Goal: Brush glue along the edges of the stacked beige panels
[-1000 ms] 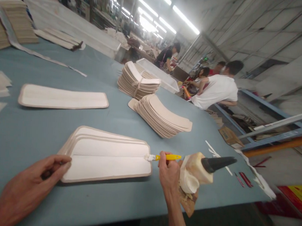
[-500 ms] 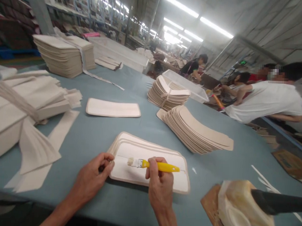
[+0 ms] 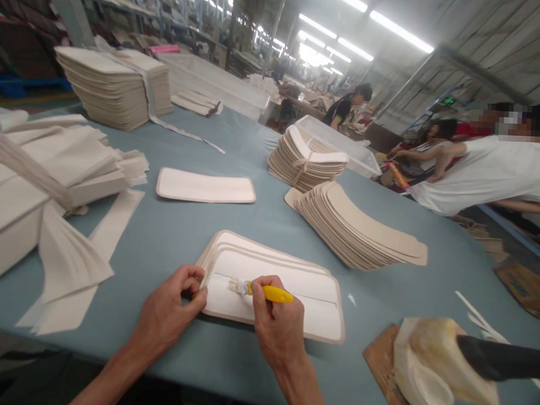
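My right hand (image 3: 279,322) is closed round the yellow handle of a paintbrush (image 3: 275,293). Its pale bristles touch the top white panel (image 3: 288,281), near a dark line running along the panel's length. This panel has rounded corners and a beige border, and lies on several like it, fanned slightly toward the back. At the left edge of this small pile, my left hand (image 3: 173,309) pinches the panel between thumb and fingers. One more white panel (image 3: 205,186) lies flat on the table behind.
Bent beige panels (image 3: 362,224) lie right of centre, with a tied bundle (image 3: 305,159) behind them. Fabric strips (image 3: 70,265) and a strapped stack (image 3: 111,88) occupy the left. A glue-stained container (image 3: 433,365) with a dark handle stands front right. Co-workers sit beyond.
My right hand has shifted slightly left with the paintbrush, whose handle now points more toward me. The left hand keeps its hold on the panel's edge. The view has shifted slightly.
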`<state>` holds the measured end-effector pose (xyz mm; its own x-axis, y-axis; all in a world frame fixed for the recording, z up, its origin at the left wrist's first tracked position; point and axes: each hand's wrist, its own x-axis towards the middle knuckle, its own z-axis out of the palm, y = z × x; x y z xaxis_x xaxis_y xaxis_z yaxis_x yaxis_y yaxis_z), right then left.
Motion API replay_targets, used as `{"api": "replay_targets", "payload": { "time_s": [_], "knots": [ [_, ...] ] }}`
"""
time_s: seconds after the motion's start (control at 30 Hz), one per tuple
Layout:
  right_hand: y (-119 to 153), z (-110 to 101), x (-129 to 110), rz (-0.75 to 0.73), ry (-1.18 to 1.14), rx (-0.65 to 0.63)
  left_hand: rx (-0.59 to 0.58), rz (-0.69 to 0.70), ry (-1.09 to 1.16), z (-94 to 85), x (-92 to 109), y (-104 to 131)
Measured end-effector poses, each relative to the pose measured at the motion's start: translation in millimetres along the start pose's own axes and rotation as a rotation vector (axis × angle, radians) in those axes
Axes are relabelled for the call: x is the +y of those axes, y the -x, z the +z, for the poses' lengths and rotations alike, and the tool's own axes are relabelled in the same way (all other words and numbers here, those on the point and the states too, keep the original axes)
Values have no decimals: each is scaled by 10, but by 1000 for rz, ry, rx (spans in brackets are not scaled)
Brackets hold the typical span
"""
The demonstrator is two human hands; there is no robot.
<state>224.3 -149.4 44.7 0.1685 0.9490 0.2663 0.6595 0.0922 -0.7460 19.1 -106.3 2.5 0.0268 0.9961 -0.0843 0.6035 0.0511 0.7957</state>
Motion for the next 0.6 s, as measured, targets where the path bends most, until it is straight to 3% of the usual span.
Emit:
{"api": "replay_targets", "payload": {
  "time_s": [0.37, 0.6],
  "knots": [
    [285, -816, 564, 111, 248, 202, -4, -101, -84, 23, -92, -111],
    [409, -1276, 924, 228, 326, 305, 39, -7, -123, 89, -348, -165]
  ]
}}
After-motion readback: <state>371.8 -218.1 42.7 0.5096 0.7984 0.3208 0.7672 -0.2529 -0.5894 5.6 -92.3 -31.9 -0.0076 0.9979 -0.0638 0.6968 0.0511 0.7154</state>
